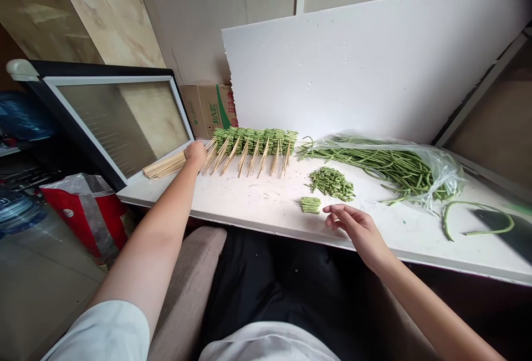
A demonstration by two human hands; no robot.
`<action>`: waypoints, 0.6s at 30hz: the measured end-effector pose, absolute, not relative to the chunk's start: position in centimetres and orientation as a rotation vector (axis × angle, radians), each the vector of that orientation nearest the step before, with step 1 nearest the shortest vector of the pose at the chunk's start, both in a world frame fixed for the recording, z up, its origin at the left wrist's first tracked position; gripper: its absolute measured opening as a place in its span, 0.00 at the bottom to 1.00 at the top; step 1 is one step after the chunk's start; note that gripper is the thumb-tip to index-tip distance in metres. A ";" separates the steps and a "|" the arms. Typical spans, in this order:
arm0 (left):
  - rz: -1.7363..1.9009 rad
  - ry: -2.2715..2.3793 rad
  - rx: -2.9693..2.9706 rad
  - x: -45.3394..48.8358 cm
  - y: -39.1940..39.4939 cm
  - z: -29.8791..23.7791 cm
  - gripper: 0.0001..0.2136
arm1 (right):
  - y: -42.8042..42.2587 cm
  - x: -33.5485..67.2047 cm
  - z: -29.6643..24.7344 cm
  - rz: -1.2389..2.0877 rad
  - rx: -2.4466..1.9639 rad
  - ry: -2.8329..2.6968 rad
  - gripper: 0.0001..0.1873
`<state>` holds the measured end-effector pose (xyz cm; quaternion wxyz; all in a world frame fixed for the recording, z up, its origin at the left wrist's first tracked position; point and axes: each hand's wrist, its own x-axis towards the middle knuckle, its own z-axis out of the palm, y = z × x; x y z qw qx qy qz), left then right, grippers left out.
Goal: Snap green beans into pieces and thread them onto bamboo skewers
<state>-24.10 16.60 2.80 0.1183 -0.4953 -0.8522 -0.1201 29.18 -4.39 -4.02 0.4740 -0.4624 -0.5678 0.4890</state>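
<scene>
The left hand (195,154) was clenched around the end of a bundle of thin pale wooden skewers (164,165), just beside a long row of green cut beans on skewers (255,141). The right hand (357,232) was open and released, and its curved fingers (337,215) held nothing, near a small stack of short green bean pieces (311,204) on the white table (257,194).

One head-worn view, facing forward and down over the left hand (195,154) and right hand (357,229)
</scene>
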 end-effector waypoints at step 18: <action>-0.266 -2.518 -1.526 -23.0 17.4 4.1 0.15 | -4.6 29.0 -4.1 1.208 -1.163 -1.375 0.29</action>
